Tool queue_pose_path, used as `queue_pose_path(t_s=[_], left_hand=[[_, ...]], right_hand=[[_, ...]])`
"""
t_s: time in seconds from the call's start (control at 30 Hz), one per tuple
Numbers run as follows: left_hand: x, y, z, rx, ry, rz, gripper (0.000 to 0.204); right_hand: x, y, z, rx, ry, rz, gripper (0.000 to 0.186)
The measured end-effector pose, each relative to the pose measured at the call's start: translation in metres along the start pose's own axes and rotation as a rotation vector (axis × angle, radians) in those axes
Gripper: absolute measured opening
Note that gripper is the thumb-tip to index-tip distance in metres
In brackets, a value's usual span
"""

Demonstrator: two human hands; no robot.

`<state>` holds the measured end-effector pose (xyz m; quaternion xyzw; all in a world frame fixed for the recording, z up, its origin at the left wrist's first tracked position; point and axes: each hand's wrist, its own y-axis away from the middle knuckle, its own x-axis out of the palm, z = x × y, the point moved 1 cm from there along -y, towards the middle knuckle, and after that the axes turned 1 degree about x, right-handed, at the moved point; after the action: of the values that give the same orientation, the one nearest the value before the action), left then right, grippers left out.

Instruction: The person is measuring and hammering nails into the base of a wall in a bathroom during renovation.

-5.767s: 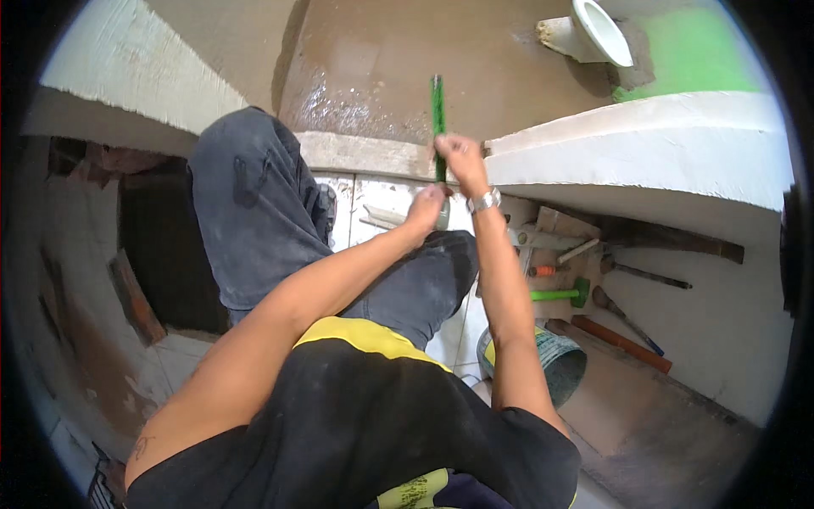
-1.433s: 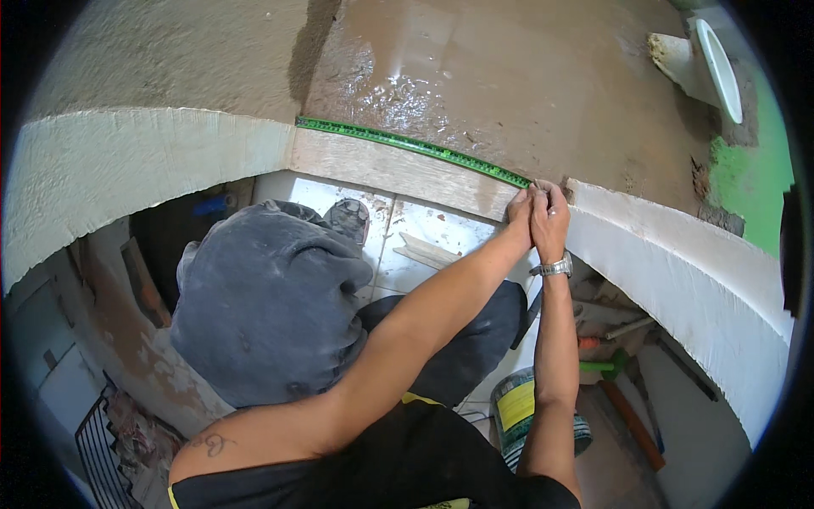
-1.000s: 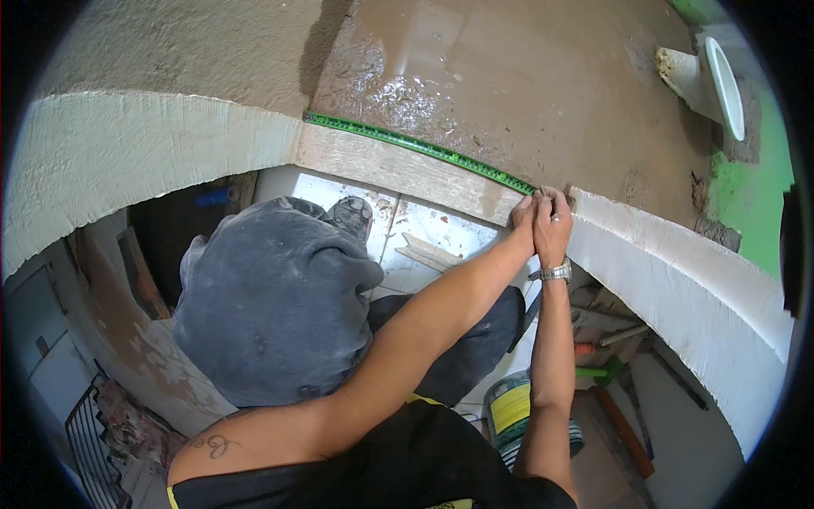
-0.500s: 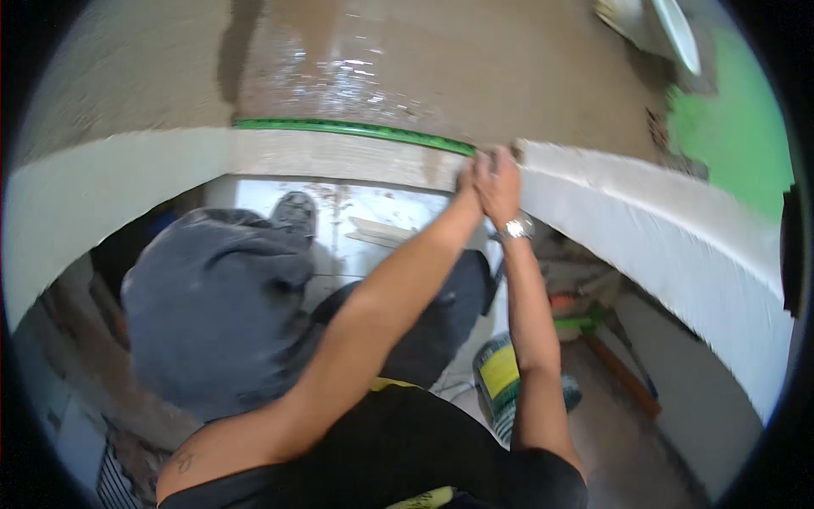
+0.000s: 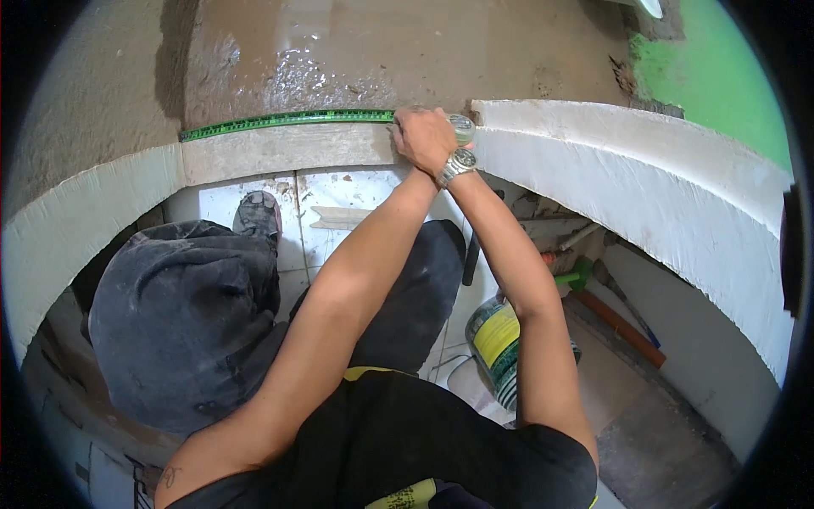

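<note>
A green tape measure blade [image 5: 288, 123] lies extended along the top edge of a pale board [image 5: 288, 154]. My right hand [image 5: 424, 136], with a metal watch on its wrist, is closed over the blade's right end at the board's edge. Just right of those fingers a rounded clear-and-greenish case [image 5: 462, 129] shows, apparently the tape measure's body. My left forearm [image 5: 373, 246] crosses to the same spot and passes under the right wrist. Its hand is hidden beneath my right hand, so its fingers cannot be made out.
Wet brown mortar [image 5: 407, 51] spreads beyond the board. Pale ledges [image 5: 627, 161] flank it. A green bucket with a yellow label [image 5: 496, 343] stands by my right arm, near a wooden-handled tool [image 5: 619, 327]. A notched wood strip [image 5: 339, 218] lies on white tiles.
The view has shifted, so the board and blade sit further left. My right hand has turned more across the blade and now covers my left hand. The case has come into sight.
</note>
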<state>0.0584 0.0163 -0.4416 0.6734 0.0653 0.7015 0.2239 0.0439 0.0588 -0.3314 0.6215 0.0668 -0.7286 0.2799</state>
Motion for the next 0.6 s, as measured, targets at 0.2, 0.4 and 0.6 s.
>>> queue_pose_path(t_s=[0.2,0.4,0.6], left_hand=[[0.002,0.000,-0.004,-0.003,-0.007,-0.003,0.046],[0.001,-0.002,-0.006,-0.007,-0.014,0.005,0.043],[0.004,-0.007,-0.005,-0.016,-0.019,0.018,0.041]], right_hand=[[0.012,-0.010,-0.002,0.027,-0.028,0.043,0.021],[0.016,-0.012,-0.003,0.057,-0.027,0.048,0.023],[0.019,-0.013,-0.003,0.051,-0.041,0.002,0.026]])
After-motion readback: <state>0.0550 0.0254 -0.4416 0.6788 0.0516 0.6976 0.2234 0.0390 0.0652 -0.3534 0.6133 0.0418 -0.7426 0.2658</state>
